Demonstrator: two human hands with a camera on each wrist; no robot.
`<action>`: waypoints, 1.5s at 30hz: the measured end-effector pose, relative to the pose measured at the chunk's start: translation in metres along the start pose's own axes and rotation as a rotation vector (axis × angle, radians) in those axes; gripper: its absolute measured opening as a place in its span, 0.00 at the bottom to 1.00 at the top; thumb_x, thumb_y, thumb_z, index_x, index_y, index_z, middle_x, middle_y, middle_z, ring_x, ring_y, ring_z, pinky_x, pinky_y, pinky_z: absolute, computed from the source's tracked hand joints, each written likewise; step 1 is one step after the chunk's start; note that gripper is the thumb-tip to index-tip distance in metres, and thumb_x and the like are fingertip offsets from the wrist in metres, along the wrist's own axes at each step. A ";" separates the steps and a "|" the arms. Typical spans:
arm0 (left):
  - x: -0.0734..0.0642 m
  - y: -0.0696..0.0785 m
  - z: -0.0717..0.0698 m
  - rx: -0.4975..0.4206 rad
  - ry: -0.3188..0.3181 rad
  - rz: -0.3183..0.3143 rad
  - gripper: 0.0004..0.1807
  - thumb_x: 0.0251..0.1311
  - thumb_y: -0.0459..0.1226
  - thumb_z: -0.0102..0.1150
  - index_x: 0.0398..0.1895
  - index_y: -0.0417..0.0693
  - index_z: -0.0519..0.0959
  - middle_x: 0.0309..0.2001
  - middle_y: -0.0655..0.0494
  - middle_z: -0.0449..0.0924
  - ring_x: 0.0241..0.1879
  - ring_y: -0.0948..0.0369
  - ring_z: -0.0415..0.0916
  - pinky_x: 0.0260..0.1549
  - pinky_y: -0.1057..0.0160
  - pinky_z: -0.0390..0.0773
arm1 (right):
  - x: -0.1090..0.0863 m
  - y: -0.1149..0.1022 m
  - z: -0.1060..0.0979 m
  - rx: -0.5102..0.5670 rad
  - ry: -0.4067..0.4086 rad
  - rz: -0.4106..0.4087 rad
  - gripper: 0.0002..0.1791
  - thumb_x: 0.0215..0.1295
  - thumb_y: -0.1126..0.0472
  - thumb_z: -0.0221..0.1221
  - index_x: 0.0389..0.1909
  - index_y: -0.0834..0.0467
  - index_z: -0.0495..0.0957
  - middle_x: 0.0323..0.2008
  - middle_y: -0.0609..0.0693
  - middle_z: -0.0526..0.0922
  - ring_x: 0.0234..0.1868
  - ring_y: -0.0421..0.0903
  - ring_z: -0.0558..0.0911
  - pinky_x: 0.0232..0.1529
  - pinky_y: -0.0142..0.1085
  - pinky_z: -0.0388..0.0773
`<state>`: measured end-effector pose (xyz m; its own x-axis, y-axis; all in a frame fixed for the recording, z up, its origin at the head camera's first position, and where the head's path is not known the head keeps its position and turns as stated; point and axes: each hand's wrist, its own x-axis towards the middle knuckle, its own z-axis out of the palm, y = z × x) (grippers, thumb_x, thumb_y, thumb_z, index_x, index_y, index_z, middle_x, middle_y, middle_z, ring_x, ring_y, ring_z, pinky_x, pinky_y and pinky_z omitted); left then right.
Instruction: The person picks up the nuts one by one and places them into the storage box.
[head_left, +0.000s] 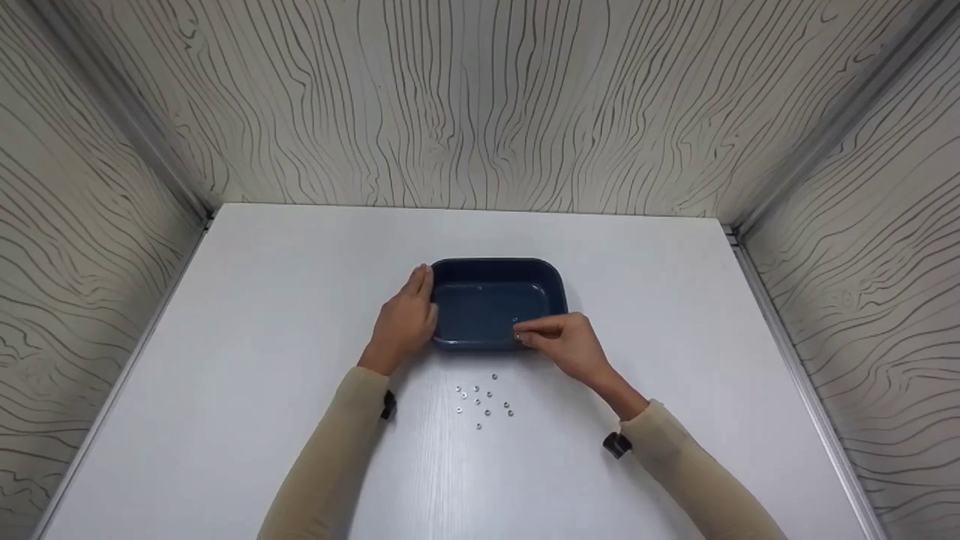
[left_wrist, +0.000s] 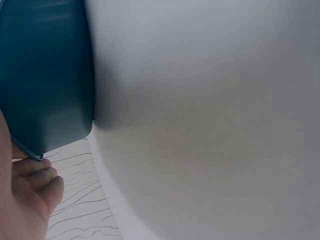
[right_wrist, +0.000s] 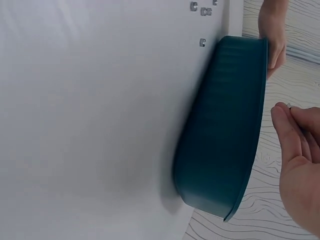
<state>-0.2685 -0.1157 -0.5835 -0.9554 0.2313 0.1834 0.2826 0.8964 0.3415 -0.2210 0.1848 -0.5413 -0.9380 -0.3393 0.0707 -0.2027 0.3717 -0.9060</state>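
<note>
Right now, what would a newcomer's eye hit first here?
Probably the dark blue tray, mid-table, with the left grip holding its left end. Next, the scatter of tiny shiny metal bits on the white surface, on the wearer's side of the tray. Then the right grip at the tray's near right corner, pinching one small bit.

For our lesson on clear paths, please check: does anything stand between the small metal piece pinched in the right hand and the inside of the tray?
Nothing visible does. The right hand holds the metal piece above the open tray; the left hand is aside, at the tray's left edge.
</note>
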 end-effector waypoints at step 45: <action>0.000 0.000 0.001 -0.037 -0.011 -0.018 0.35 0.76 0.40 0.40 0.82 0.34 0.56 0.82 0.40 0.58 0.81 0.47 0.61 0.76 0.49 0.70 | 0.055 -0.001 -0.032 0.369 0.032 0.260 0.18 0.69 0.70 0.65 0.57 0.72 0.83 0.59 0.70 0.85 0.49 0.42 0.92 0.54 0.35 0.88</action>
<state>-0.2686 -0.1155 -0.5840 -0.9612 0.2197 0.1669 0.2682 0.8859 0.3785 -0.2810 0.1933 -0.5234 -0.9538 -0.2465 -0.1718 0.1497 0.1060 -0.9830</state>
